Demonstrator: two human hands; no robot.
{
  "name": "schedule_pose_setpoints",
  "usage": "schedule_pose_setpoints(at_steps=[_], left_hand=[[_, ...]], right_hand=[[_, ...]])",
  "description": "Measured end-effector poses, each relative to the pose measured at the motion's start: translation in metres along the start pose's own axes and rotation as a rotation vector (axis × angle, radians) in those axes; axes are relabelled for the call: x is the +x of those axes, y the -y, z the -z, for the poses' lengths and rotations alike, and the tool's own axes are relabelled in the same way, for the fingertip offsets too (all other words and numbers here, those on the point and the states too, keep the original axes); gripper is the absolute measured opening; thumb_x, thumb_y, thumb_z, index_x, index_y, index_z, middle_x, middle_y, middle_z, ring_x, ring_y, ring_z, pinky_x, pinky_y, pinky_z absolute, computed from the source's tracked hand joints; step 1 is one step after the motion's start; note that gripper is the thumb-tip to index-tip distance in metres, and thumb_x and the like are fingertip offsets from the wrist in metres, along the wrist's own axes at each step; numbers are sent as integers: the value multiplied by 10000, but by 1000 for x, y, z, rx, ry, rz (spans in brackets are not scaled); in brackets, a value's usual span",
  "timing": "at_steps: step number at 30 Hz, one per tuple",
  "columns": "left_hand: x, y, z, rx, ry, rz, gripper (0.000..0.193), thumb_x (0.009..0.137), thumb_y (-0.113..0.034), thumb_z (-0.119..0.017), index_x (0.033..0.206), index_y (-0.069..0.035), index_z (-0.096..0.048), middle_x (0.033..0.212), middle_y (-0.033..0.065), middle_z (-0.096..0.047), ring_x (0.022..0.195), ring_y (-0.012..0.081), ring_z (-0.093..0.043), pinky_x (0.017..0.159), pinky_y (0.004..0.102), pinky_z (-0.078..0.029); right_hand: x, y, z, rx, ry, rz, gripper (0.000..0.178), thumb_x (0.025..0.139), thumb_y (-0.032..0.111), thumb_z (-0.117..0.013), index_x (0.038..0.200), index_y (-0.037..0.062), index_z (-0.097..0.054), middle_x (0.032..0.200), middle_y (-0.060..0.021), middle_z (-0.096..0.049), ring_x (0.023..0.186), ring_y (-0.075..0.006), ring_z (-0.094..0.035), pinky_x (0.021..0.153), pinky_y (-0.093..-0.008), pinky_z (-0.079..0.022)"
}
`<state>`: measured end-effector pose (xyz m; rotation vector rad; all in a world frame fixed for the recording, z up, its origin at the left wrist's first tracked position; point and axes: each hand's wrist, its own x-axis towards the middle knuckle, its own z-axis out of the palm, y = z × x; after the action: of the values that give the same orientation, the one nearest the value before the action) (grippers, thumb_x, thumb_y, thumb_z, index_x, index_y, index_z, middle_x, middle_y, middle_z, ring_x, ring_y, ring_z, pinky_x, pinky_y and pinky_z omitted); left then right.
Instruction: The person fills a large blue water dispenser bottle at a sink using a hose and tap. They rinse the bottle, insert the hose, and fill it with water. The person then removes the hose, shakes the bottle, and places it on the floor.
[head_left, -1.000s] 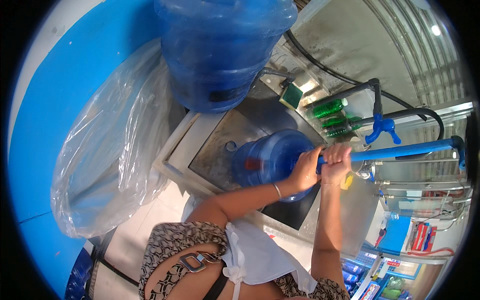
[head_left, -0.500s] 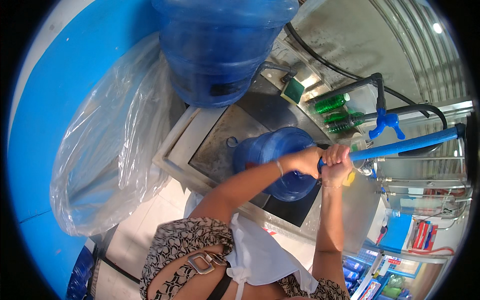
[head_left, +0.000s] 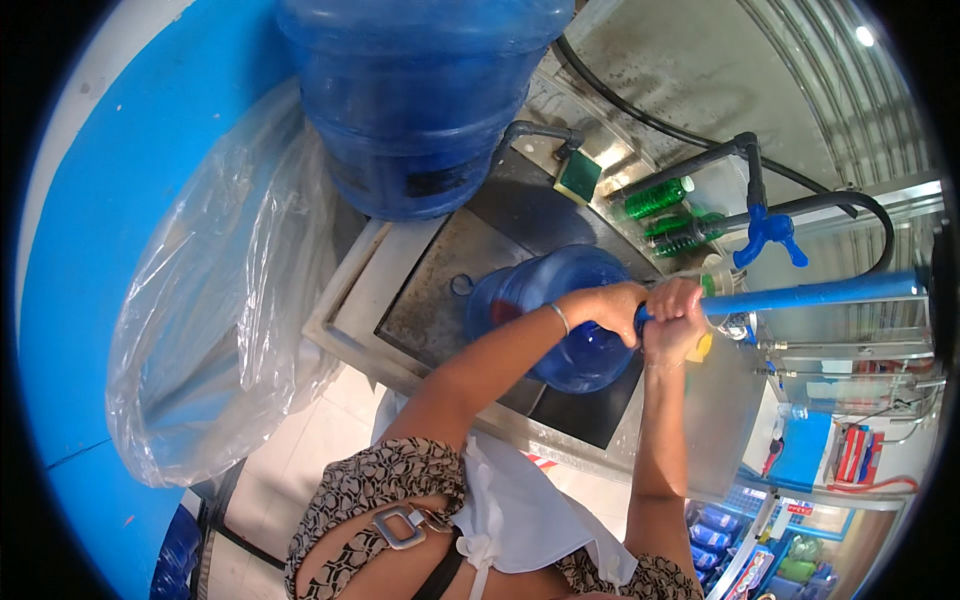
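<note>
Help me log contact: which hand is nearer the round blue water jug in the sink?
Left. The left hand lies over the jug; the right hand grips the blue pipe beside it.

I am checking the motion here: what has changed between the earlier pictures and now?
Little changed. Both hands, left hand and right hand, keep gripping the blue pole, which shifted slightly. The blue water jug stays in the metal sink.

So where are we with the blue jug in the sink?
Done: the blue water jug sits in the steel sink, and a second big jug stands at the back edge. In hand: the left hand and right hand both grip the blue pole at the jug's top. Left: the pole is not yet out; whether the inside is clean cannot be seen.
</note>
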<state>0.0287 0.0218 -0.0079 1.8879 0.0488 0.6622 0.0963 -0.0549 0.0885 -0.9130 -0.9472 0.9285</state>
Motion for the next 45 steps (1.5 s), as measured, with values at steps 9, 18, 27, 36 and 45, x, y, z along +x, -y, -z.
schedule_pose_setpoints(at_steps=[9,18,27,36,45], left_hand=[[-33,-60,-72,285,-1001,208,676,692,-203,-783,1251,-6,-458,1247,200,-476,1173,405,-464,988,518,-348],[7,1,-12,-81,-338,-73,510,590,-216,-845,1002,-16,-622,967,222,-673,929,412,-647,797,433,-524],[-26,-56,-65,249,-1052,72,621,682,-161,-779,1210,-16,-486,1121,204,-571,1074,406,-549,934,480,-414],[-10,-27,-26,228,-731,-55,370,639,-83,-821,934,-27,-605,1117,184,-579,1048,397,-587,883,473,-494],[-2,-16,-6,64,-435,-65,399,611,-141,-838,931,-34,-626,1010,145,-651,969,345,-644,819,419,-516]], right_hand=[[3,-2,-11,-81,-367,80,459,991,370,-573,651,144,-363,591,20,-314,527,-118,-301,546,-290,-299],[6,3,2,-36,-39,13,464,950,385,-622,639,147,-374,584,26,-314,524,-117,-306,536,-289,-294],[4,-15,3,-20,-224,39,415,986,336,-577,674,136,-391,598,17,-302,535,-119,-291,533,-292,-294],[24,97,-41,-54,-710,253,452,933,463,-662,711,121,-468,645,21,-430,604,-115,-410,609,-269,-363],[9,9,2,162,11,72,438,990,366,-571,648,123,-444,592,-1,-407,517,-124,-405,493,-274,-344]])
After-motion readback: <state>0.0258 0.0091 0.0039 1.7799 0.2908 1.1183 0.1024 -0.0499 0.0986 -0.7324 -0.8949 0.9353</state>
